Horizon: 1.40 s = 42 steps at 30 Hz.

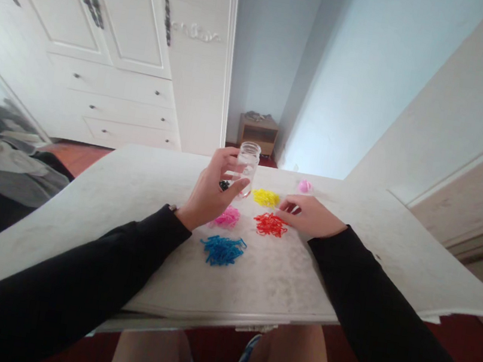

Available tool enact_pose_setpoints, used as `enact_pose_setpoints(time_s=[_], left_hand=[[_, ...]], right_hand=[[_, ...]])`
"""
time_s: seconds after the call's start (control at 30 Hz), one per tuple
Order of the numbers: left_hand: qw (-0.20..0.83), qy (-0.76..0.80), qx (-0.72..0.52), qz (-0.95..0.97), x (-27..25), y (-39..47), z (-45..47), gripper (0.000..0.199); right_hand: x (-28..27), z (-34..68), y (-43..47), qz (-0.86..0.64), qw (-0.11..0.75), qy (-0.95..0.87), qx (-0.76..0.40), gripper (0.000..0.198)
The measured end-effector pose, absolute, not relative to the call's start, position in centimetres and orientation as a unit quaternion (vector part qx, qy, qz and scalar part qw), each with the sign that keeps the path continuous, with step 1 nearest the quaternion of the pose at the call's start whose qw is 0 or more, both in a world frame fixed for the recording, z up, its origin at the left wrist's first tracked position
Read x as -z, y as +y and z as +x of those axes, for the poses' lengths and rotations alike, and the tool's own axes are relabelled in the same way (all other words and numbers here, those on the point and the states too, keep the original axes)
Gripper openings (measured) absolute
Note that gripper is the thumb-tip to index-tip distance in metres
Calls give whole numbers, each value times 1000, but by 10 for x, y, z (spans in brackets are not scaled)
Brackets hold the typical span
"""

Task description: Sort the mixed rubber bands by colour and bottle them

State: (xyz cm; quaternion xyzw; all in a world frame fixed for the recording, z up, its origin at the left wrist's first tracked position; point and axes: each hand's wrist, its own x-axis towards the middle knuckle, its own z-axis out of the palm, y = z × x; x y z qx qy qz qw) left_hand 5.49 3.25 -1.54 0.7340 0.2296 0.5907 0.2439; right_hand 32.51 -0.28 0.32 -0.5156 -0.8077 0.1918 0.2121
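My left hand [215, 188] is wrapped round a clear jar [246, 172], holding it upright without a lid over the table. Behind its fingers a small black pile [223, 185] is partly hidden. Near the wrist lies a heap of pink bands [227, 217], partly covered by the hand. My right hand [302, 213] rests low by the red bands [270, 225] and the yellow bands [266, 197], fingers loosely bent with the thumb apart. I see nothing between them. Closer to me is a pile of blue bands [222, 251]. The bands look like small, thin elastic loops.
A round pink object [305, 185] sits toward the back of the white table [129, 200]. Beyond stand a white wardrobe [124, 85] and a small wooden cabinet [258, 132]. Dark and grey clothes [2, 169] lie heaped at the left. The table's front edge is above my legs.
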Motion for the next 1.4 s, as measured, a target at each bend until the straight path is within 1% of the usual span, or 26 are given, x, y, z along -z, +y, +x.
enact_pose_setpoints(time_s=[0.2, 0.33, 0.5, 0.7, 0.83, 1.0, 1.23, 1.4], left_hand=[[232, 230, -573, 751, 17, 31, 56, 46], [219, 227, -566, 762, 16, 28, 56, 46], [195, 237, -554, 774, 13, 26, 55, 43], [168, 249, -546, 782, 10, 23, 54, 43], [161, 257, -537, 787, 10, 23, 54, 46], [153, 273, -520, 795, 8, 22, 53, 48], [168, 332, -455, 809, 7, 20, 52, 55], [155, 348, -416, 826, 7, 22, 50, 61]], right_hand=[[-9, 323, -10, -481, 175, -818, -261, 35], [-10, 325, -10, -463, 170, -826, -272, 31], [-9, 328, -10, -453, 156, -822, -308, 36], [-11, 325, -11, -434, 161, -839, -285, 15], [-13, 325, -11, -428, 185, -839, -282, 12], [-16, 325, -11, -424, 243, -821, -297, 11], [-23, 322, -15, -423, 316, -781, -333, 20], [-23, 322, -14, -429, 359, -763, -324, 26]])
